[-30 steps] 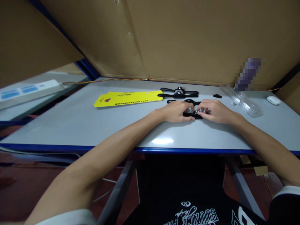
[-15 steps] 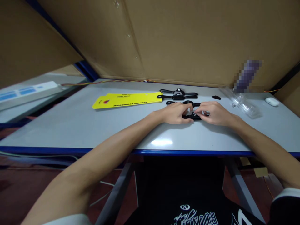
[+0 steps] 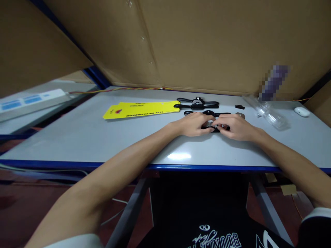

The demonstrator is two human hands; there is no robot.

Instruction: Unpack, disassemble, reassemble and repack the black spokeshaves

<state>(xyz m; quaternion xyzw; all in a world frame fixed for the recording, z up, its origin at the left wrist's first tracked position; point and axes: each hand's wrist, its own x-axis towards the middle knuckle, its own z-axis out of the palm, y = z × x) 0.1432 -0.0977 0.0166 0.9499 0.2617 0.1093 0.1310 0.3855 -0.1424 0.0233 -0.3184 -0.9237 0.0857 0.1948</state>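
Observation:
A black spokeshave [image 3: 214, 130] lies on the table under both of my hands, its middle partly hidden by fingers. My left hand [image 3: 194, 124] is closed around its left end, thumb in front and fingers behind. The fingers of my right hand [image 3: 234, 126] are pinched at a small silver screw [image 3: 216, 126] in the tool's middle. Just behind my hands rests another black spokeshave body [image 3: 209, 113]. A grey metal plate [image 3: 241, 115] shows beyond my right knuckles.
Farther back lie more black spokeshaves [image 3: 198, 102], beside yellow cards [image 3: 141, 110] on the left. To the right are a small black piece [image 3: 240, 106], clear plastic packaging [image 3: 271, 117] and a white mouse [image 3: 301, 111]. Cardboard walls [image 3: 207, 44] enclose the back.
My right fingers have shifted slightly left and curled over the spokeshave's middle. The grey metal plate and more of the spokeshave body behind are now uncovered. My left hand stays in place.

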